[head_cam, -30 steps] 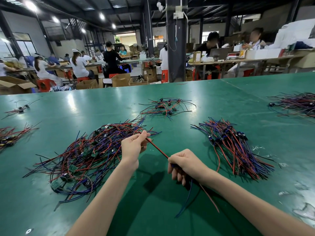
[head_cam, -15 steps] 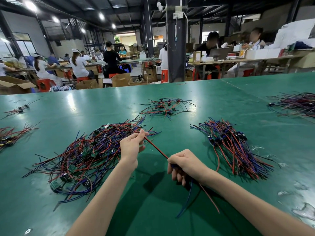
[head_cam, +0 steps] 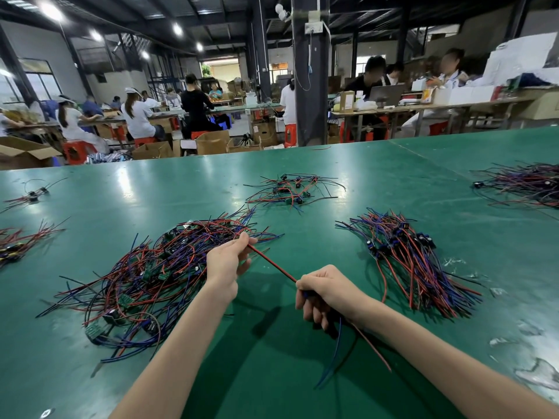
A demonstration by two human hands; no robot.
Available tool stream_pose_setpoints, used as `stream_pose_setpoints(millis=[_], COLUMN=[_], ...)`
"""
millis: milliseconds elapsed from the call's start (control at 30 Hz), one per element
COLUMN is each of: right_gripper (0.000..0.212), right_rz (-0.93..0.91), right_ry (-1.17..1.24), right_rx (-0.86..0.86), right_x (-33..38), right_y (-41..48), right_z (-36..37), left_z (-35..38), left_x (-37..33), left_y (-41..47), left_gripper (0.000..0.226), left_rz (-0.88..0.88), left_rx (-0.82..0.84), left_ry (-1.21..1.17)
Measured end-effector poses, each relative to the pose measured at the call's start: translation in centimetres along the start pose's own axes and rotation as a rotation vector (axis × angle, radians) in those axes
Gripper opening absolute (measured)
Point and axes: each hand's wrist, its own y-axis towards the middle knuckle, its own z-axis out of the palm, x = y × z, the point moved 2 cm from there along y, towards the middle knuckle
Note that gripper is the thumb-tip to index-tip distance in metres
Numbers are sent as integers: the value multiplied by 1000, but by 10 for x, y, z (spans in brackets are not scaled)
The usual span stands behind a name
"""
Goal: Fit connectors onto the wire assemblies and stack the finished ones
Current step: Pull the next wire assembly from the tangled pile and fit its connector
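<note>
The left hand [head_cam: 227,261] pinches one end of a red wire [head_cam: 272,263] between thumb and fingertips. The right hand [head_cam: 328,293] is curled into a fist round the same red wire further along, so that it runs straight and taut between the two hands, raised above the green surface [head_cam: 75,382]. Below the right fist a blue wire [head_cam: 336,349] and a red tail hang loose toward the surface. Whether a connector sits inside the fist cannot be told.

Just beside the left hand lies the big tangled pile [head_cam: 145,276] of red and blue wires with small green boards among them. To the right of the hands, apart from them, lies a neater bundle [head_cam: 414,267] with its wires roughly parallel and dark parts at its far end. Further back in the middle is a small loose heap [head_cam: 290,190], and more wires lie at the far right edge [head_cam: 526,184] and the left edge [head_cam: 18,243].

Beyond the surface stand a dark pillar [head_cam: 310,86], cardboard boxes [head_cam: 211,142] and people seated at other tables.
</note>
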Motion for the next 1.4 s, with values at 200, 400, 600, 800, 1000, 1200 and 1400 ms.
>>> stream_pose_setpoints(millis=[200, 400, 600, 800, 1000, 1200, 1400], right_gripper=[34, 34, 35, 32, 35, 37, 39], right_rz=[2, -11, -53, -81, -96, -89, -77], right_ry=[-10, 23, 90, 114, 138, 110, 74], right_rx=[-1, -14, -57, -90, -99, -113, -160], right_x=[2, 0, 1, 1, -1, 0, -1], right_y=[0, 0, 0, 1, 3, 3, 3], right_z=[0, 0, -1, 0, 0, 1, -1], left_z=[-3, -5, 15, 34, 41, 40, 41], left_x=[-5, 5, 16, 19, 22, 17, 16], left_y=[-2, 3, -8, -37, -54, -53, -53], left_gripper=[29, 22, 46, 15, 7, 9, 7], left_rz=[685, 368, -36, -64, -25, 137, 366], left_rx=[-148, -101, 77, 395, 469, 400, 325], left_ry=[735, 419, 47, 58, 65, 197, 397])
